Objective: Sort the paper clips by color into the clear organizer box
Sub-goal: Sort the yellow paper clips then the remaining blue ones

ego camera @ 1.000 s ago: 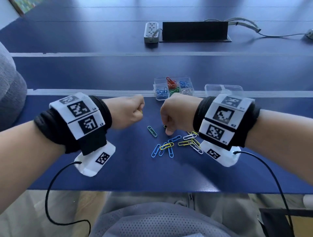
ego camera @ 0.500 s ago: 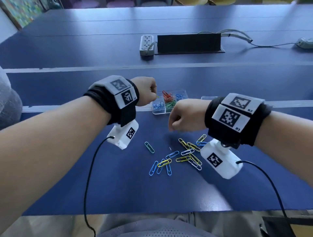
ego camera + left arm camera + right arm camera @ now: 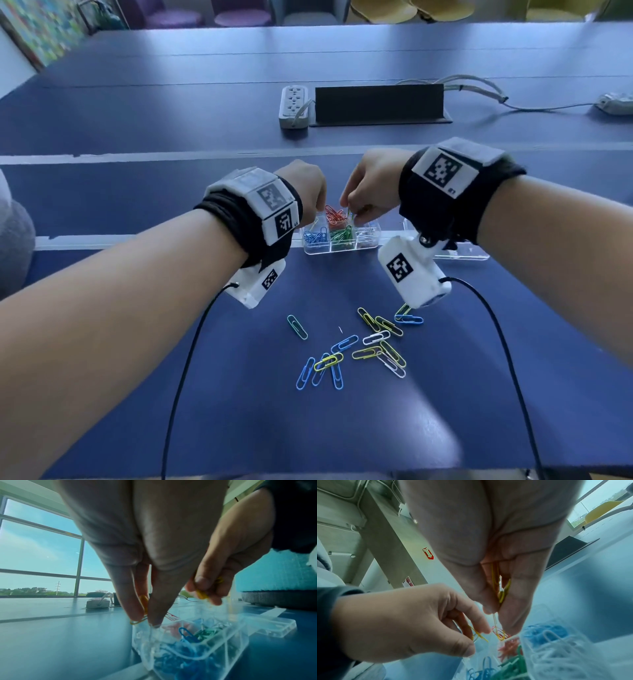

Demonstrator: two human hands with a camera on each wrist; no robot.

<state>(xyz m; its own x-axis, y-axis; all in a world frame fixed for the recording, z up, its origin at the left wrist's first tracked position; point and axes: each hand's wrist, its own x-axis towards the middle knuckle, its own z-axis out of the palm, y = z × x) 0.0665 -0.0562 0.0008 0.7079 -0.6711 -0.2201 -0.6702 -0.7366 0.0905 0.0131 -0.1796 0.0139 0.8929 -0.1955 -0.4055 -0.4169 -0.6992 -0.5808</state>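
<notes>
The organizer box [image 3: 340, 248] just under the fingers [image 3: 130, 601] is clear, glossy plastic — smooth-walled. The loose paper clips [image 3: 356, 346] nearer than the fingers look colour-coated and shiny, lying on a smooth, semi-matt blue worktop [image 3: 137, 394] with soft reflections.

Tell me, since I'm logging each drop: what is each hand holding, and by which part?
Both pinch yellow paper clips over the organizer box: left hand by the clip's upper loop, lower end free; right hand holds several between thumb and fingers.
</notes>
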